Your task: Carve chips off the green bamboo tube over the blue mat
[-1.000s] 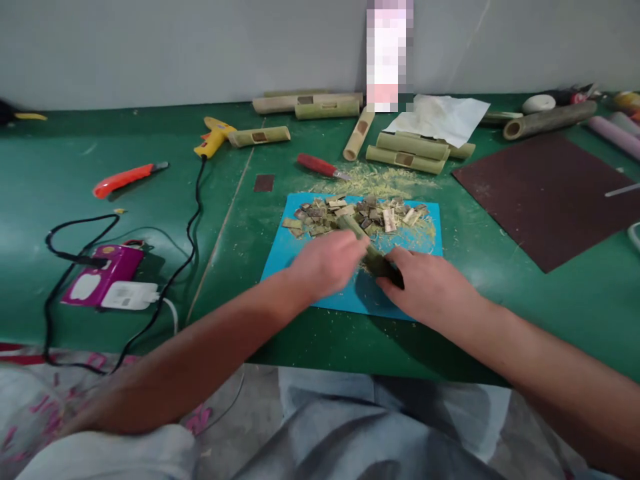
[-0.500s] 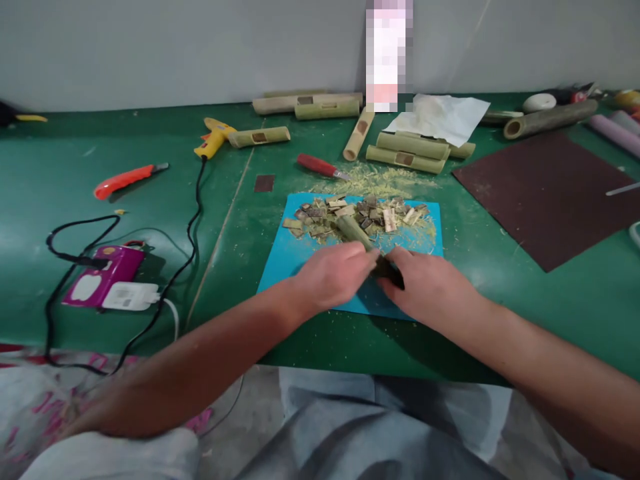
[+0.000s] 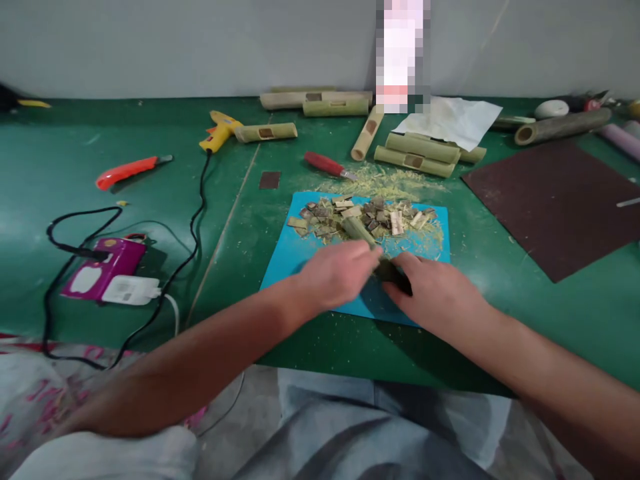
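Head view, and both hands meet over the blue mat (image 3: 285,257) near the front edge of the green counter (image 3: 60,153). Left hand (image 3: 335,273) is clenched round the middle of a short bamboo piece (image 3: 357,230), whose far end pokes out toward the heap of bamboo chips (image 3: 365,217) at the mat's back edge. Right hand (image 3: 437,293) is closed on the near, darker end; whether a blade sits in that grip I cannot tell, as the fingers hide it.

To do this well, I'd say keep the piece pressed down on the mat, left hand steadying, and work away from the body so offcuts join the heap. The left thumb looks close to the working end; better tucked back. Red-handled knife (image 3: 327,165) and orange cutter (image 3: 131,171) lie well apart, toward the back.
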A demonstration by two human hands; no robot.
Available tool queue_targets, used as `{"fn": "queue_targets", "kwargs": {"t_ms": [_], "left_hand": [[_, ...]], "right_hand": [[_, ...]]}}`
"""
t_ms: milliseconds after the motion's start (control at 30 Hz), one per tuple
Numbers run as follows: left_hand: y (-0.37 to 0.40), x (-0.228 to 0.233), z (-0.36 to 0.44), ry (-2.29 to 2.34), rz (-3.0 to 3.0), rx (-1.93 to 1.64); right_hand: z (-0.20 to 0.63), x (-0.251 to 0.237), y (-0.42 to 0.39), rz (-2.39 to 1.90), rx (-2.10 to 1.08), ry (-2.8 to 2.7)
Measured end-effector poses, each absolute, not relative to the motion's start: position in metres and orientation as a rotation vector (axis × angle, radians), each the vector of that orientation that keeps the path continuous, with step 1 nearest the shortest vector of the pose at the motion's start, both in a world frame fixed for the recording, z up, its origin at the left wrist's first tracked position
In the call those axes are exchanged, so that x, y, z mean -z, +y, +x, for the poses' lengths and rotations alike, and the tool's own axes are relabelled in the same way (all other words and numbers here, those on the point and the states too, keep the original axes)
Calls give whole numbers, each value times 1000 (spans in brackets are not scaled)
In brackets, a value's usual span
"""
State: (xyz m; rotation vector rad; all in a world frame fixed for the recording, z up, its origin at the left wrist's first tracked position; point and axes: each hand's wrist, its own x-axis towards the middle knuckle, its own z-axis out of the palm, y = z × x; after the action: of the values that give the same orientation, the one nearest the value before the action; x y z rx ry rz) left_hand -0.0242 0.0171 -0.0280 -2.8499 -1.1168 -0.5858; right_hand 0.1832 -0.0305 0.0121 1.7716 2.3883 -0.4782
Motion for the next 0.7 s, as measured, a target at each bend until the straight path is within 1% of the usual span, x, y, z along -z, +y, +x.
{"fn": "queue_targets", "kwargs": {"t_ms": [33, 167, 300, 400, 500, 633, 700], "left_hand": [[17, 28, -25, -1079, -2903, 551], [18, 30, -28, -1212, -2728, 674], [22, 32, -30, -1061, -2836, 595], [23, 31, -31, -1176, -2711, 653], [21, 28, -29, -1026, -2866, 533], [17, 26, -26, -1136, -2770, 630], [15, 25, -24, -1050, -2831, 611]], "right_hand": [[183, -12, -31, 1770, 479, 2386], [182, -14, -31, 1783, 459, 2380], [181, -14, -31, 1766, 440, 2378], [181, -14, -32, 1776, 452, 2375], [182, -13, -32, 1748, 468, 2387], [182, -14, -33, 1755, 463, 2376], [182, -14, -33, 1742, 460, 2381]]}}
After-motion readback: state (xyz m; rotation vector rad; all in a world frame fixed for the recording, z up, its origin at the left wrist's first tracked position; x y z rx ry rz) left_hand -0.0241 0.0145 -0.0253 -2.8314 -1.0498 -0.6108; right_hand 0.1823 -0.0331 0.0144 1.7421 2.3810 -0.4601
